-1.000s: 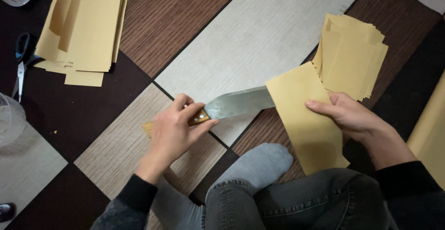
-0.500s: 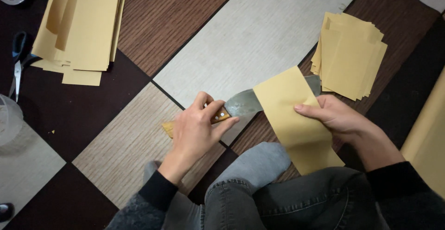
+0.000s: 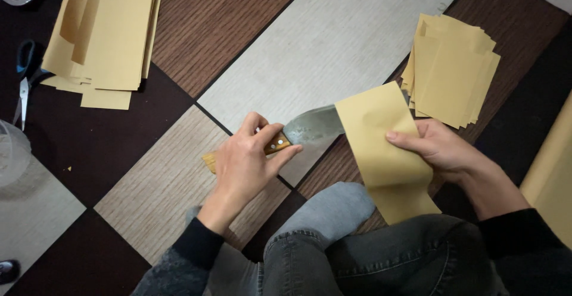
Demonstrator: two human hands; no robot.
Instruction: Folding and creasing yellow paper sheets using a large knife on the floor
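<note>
1. Head view, step in hand: you are slitting a folded tan paper sheet (image 3: 387,147) with a broad knife (image 3: 313,128); the blade runs inside the fold from 9 o'clock; judged best if you keep the edge hard in the crease, keep the sheet taut, and keep your thumb off the cutting line; your grey-socked foot (image 3: 333,209) sits just below at 6 o'clock, so mind it.
2. Left hand (image 3: 247,165): fingers curled tight round the wooden handle (image 3: 275,144); thumb lies along it toward the blade; full closed grip.
3. Right hand (image 3: 435,150): thumb on top and fingers under, pinching the sheet at its 3 o'clock edge; the fingers beneath are hidden.
4. Around: a stack of cut tan pieces (image 3: 456,72) at 1 o'clock, just beside the sheet; a larger paper pile (image 3: 110,36) at 10 o'clock; scissors (image 3: 25,84) at 9 o'clock, well apart.
</note>
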